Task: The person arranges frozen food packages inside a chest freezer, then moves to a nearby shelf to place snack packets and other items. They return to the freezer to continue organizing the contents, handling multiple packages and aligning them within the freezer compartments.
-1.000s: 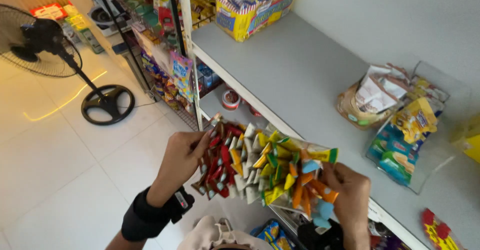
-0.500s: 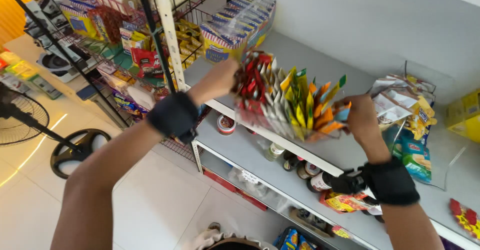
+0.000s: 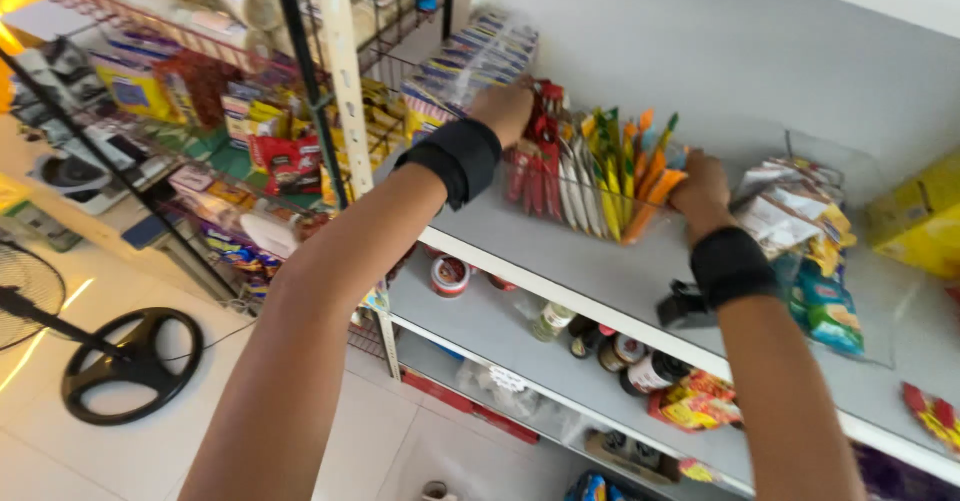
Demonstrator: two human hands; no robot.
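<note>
The person is reaching both arms up to a grey shelf (image 3: 640, 271) and is holding a clear container of sachets (image 3: 590, 176) by its two ends. The left hand (image 3: 505, 111) is gripping the left end, its fingers curled shut around the edge beside the red packets. The right hand (image 3: 700, 181) is clamping the right end, fingers closed over the rim next to the orange and yellow sachets. Holding at opposite ends is keeping the load level, so the upright sachets are staying packed in their row. The container is sitting low over the shelf, near its front edge; whether it is touching the surface I cannot tell. Just right of it a clear bin of snack bags (image 3: 800, 231) is standing, and to the far left a wrapped stack of boxes (image 3: 470, 61) is resting against the wire rack (image 3: 300, 91). Jars and bottles (image 3: 610, 346) are lining the shelf below.
</note>
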